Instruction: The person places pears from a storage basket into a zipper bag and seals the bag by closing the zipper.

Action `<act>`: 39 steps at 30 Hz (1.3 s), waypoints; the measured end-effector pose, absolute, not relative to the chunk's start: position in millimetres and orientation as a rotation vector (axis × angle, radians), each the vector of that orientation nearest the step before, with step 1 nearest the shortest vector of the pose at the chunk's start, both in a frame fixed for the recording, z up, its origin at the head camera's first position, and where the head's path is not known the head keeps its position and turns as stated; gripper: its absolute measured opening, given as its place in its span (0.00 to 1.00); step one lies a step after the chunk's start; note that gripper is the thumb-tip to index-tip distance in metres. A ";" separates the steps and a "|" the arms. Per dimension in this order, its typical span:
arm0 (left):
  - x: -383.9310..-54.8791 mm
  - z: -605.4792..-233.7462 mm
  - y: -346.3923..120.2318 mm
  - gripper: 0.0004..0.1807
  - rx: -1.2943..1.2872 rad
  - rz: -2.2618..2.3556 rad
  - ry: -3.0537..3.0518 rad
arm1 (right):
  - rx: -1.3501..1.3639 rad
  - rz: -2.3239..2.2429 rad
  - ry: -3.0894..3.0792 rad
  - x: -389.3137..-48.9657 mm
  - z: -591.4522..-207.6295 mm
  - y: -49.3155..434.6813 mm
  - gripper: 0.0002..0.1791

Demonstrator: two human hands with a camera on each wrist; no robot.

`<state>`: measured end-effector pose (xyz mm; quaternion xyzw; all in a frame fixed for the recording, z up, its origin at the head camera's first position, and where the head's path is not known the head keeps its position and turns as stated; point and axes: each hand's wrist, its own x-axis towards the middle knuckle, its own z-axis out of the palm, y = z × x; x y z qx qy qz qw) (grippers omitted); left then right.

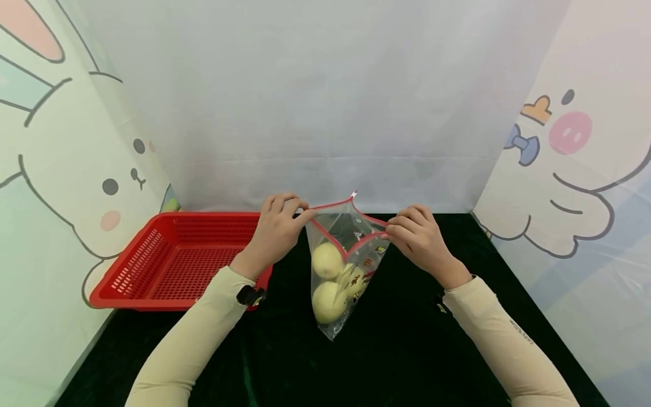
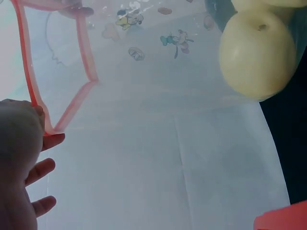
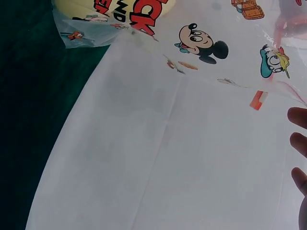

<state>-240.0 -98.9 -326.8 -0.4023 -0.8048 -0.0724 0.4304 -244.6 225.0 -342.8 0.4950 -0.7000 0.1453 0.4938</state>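
Left hand (image 1: 277, 230) and right hand (image 1: 419, 236) both pinch the top of the Mickey-print zip bag (image 1: 371, 264), hanging open between them, pale yellow fruits (image 1: 328, 303) inside. Danger here: their weight could drag it from either pinch, spilling them!

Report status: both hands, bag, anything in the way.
Left hand and right hand holding clear bag by opposite edges. Mouth open, pale fruits inside. Red basket off left, not blocking.

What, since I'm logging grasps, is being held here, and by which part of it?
A clear bag containing pale round fruit: the left hand pinches one side of its red-edged mouth, the right hand the other.
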 end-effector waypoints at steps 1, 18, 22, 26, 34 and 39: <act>-240.8 -326.5 -97.4 0.15 -1.004 -0.188 -2.004 | 1.197 0.354 -1.699 -244.5 -342.8 224.5 0.17; -242.5 -340.1 -92.0 0.11 -1.048 -0.244 -1.998 | 1.211 0.359 -1.717 -245.4 -354.2 219.3 0.18; -242.2 -341.4 -94.4 0.09 -1.060 -0.262 -1.988 | 1.216 0.360 -1.718 -245.7 -354.8 219.3 0.18; -242.7 -344.8 -97.0 0.09 -1.065 -0.283 -1.996 | 1.220 0.355 -1.722 -245.8 -355.6 220.0 0.18; -244.1 -348.0 -100.9 0.10 -1.070 -0.305 -2.012 | 1.227 0.358 -1.718 -246.9 -356.7 222.5 0.17; -244.0 -348.8 -103.3 0.12 -1.081 -0.307 -2.029 | 1.229 0.363 -1.717 -247.2 -357.3 223.5 0.17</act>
